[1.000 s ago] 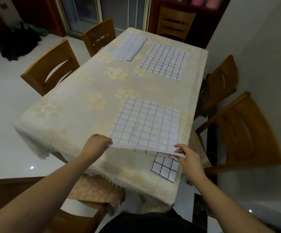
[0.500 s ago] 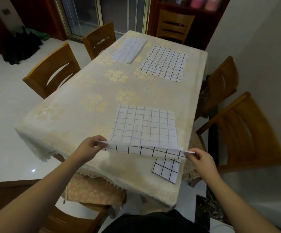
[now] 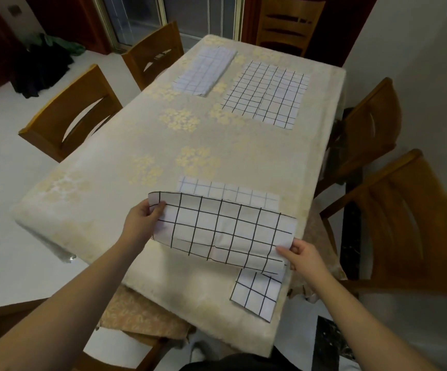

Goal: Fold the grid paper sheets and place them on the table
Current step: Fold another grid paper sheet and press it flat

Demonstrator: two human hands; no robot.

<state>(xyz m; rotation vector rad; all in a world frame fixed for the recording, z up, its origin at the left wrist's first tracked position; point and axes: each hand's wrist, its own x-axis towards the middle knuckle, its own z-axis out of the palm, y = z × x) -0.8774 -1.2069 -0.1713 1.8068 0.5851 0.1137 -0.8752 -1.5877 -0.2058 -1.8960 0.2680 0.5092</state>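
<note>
Two hands gripping one grid sheet at the near end of the bench

I have both hands on the grid paper sheet (image 3: 225, 231), curled over above the near end of the bench (image 3: 104, 210). My left hand (image 3: 143, 223) pinches its left edge, thumb on top; my right hand (image 3: 301, 254) pinches the lower right corner. Its far edge lies flat on the cloth. A smaller grid piece (image 3: 257, 293) hangs over the near bench edge just below. At the far end lie a folded sheet (image 3: 205, 70) and, beside it, a flat grid sheet (image 3: 266, 93).
</note>
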